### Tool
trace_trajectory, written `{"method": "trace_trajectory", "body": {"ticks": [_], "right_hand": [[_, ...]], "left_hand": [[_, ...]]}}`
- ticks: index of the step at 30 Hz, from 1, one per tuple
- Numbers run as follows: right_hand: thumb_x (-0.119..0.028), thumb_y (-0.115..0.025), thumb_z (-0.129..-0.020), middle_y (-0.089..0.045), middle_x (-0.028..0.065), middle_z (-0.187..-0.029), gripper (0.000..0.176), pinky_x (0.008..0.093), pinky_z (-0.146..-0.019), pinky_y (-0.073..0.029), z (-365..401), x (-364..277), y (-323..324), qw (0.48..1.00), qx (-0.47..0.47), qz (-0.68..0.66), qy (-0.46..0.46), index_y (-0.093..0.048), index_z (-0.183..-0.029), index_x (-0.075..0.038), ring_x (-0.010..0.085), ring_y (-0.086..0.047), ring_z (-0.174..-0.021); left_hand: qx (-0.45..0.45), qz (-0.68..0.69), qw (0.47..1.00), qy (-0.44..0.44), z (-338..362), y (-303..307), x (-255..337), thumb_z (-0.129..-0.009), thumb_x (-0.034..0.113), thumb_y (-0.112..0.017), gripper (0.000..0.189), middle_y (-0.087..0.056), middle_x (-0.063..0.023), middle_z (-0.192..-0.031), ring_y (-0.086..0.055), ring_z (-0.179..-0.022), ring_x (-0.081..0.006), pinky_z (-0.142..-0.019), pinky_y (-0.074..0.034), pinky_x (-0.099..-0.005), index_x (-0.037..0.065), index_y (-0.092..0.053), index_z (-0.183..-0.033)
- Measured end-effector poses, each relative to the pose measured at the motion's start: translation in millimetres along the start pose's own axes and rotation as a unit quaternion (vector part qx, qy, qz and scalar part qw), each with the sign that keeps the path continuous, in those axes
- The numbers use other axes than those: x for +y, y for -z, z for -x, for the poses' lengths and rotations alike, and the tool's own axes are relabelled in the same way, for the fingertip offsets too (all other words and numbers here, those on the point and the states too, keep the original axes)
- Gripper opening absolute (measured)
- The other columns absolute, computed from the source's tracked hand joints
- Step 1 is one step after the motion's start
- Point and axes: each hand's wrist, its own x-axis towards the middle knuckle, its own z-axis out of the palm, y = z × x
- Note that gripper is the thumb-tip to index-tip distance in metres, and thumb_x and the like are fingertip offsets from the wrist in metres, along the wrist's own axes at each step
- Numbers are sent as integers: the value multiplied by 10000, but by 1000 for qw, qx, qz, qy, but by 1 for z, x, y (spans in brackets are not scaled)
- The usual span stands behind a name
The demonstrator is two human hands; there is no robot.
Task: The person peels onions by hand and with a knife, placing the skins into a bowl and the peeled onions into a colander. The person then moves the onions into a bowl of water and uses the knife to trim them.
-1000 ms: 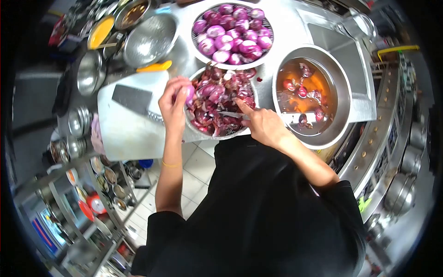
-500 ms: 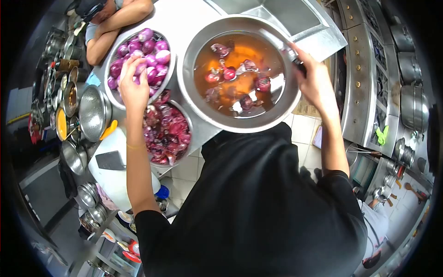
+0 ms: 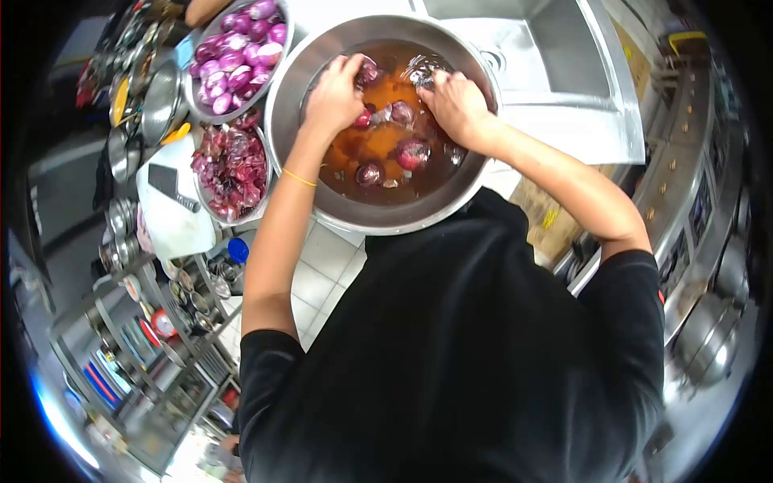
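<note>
A large steel basin holds brownish water with several unpeeled red onions in it. Inside its left side, my left hand reaches to the water, fingers curled against a red onion. My right hand is at the far right of the basin, its fingers bent down at the rippling water; what they hold is hidden. Peeled purple onions fill a colander to the left. Below it, a second container holds red onion skins.
A steel sink adjoins the basin on the right. A cleaver lies on a white board at the left. Part of another person's arm shows at the top left. Stoves line the right side.
My left hand has left the peeled onions and moved right into the basin. My right hand, which held a knife at the rim, has come inward to the water. The view has shifted.
</note>
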Motion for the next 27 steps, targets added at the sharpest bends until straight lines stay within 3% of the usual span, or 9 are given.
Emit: {"method": "trace_trajectory", "body": {"ticks": [2, 8, 10, 14, 15, 18, 20, 22, 27], "right_hand": [[-343, -396, -968, -593, 70, -966, 395, 312, -643, -504, 1, 5, -3, 993, 12, 113, 36, -653, -938, -45, 200, -609, -862], [-179, -430, -947, -640, 110, -788, 259, 338, -593, -517, 9, 37, 45, 988, 110, 30, 102, -632, -972, -17, 245, -650, -710], [-100, -440, -921, -640, 132, -679, 217, 358, -563, -526, 29, 52, 85, 989, 57, 6, 133, -629, -956, 0, 274, -661, -649], [-56, -559, -823, -638, 166, -693, 231, 383, -585, -536, 45, 74, 97, 982, 121, -117, 84, -604, -1048, -20, 322, -656, -669], [-56, -559, -823, -638, 166, -693, 231, 383, -585, -536, 46, 79, 95, 981, 123, -118, 89, -604, -1048, -20, 322, -656, -669], [-46, -589, -805, -655, 199, -939, 414, 412, -734, -513, 51, 77, 88, 968, 20, -243, 62, -548, -1217, -43, 360, -647, -812], [-88, -562, -872, -610, 200, -1139, 378, 396, -795, -490, 59, 67, 80, 879, 157, -443, 81, -533, -1245, -38, 342, -630, -961], [-90, -516, -913, -631, 159, -989, 363, 326, -847, -448, 70, 43, 73, 746, 88, -657, 60, -544, -1274, -116, 229, -612, -917], [-24, -585, -859, -571, 101, -822, 367, 271, -719, -441, 90, 9, 80, 726, 36, -677, 117, -601, -1215, -115, 194, -519, -703]], "left_hand": [[-30, -36, 997, 55, -5, -11, 11, -750, 140, -662, 608, -423, -171, -1359, -458, -1208, -332, -988, -403, -412, 130, -447, -1319], [13, -49, 992, 118, -18, -24, 14, -714, 171, -690, 501, -559, -150, -1160, -591, -987, -301, -871, -465, -404, 95, -522, -1180], [3, 158, 974, 160, -17, -17, 11, -685, 129, -722, 461, -598, -129, -999, -626, -858, -238, -784, -491, -338, 45, -529, -1096], [37, 611, 772, 173, 9, -3, 10, -791, 48, -648, 355, -562, -74, -897, -560, -745, -169, -651, -448, -257, 58, -471, -1099], [42, 609, 772, 175, 17, 3, 16, -791, 48, -648, 355, -562, -74, -897, -560, -745, -169, -651, -448, -257, 58, -471, -1099], [63, 764, 626, 142, 43, 23, 35, -840, 80, -589, 318, -568, -108, -950, -562, -778, -207, -681, -466, -302, 62, -463, -1131], [9, 853, 515, 87, 57, 26, 49, -892, 165, -514, 297, -564, -136, -948, -548, -818, -246, -697, -452, -324, 66, -458, -1166], [48, 852, 506, 127, 73, 25, 65, -894, 169, -506, 310, -563, -137, -934, -537, -808, -254, -674, -426, -322, 69, -456, -1184], [114, 821, 550, 102, 97, 21, 94, -886, 156, -495, 359, -540, -117, -1069, -505, -809, -218, -655, -409, -307, 57, -436, -1227]]}}
